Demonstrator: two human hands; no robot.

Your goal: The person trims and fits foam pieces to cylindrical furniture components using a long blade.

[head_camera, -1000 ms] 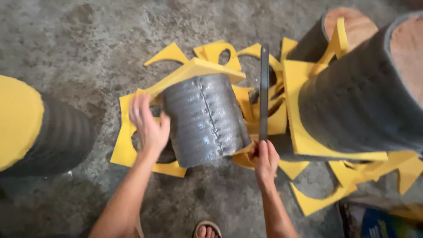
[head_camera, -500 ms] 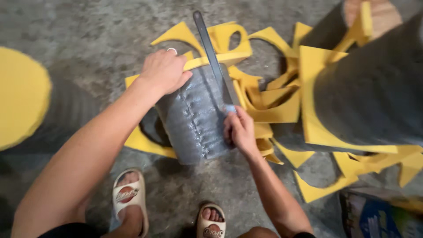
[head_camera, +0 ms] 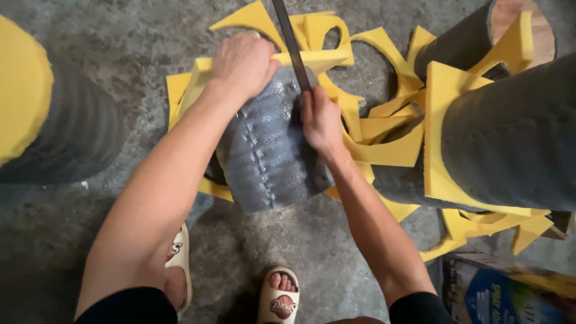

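The grey roll (head_camera: 270, 150) stands on the floor (head_camera: 120, 48) in the middle, with a yellow foam sheet (head_camera: 312, 59) on top. The left hand (head_camera: 243, 63) presses flat on the foam, likely to keep it from sliding. The right hand (head_camera: 321, 120) grips a long blade (head_camera: 291, 42) along the roll's edge. The blade's tip is cut off at the top. Yellow scraps (head_camera: 384, 144) lie behind. 2 sandals (head_camera: 282, 300) are near.

A grey, woven-looking cover with a slight sheen and a stitched seam is seen on the cylinder (head_camera: 270, 150). Matt yellow foam (head_camera: 384, 150) is spread over the rough concrete floor (head_camera: 120, 36). A dull dark metal blade (head_camera: 291, 42) is gripped.
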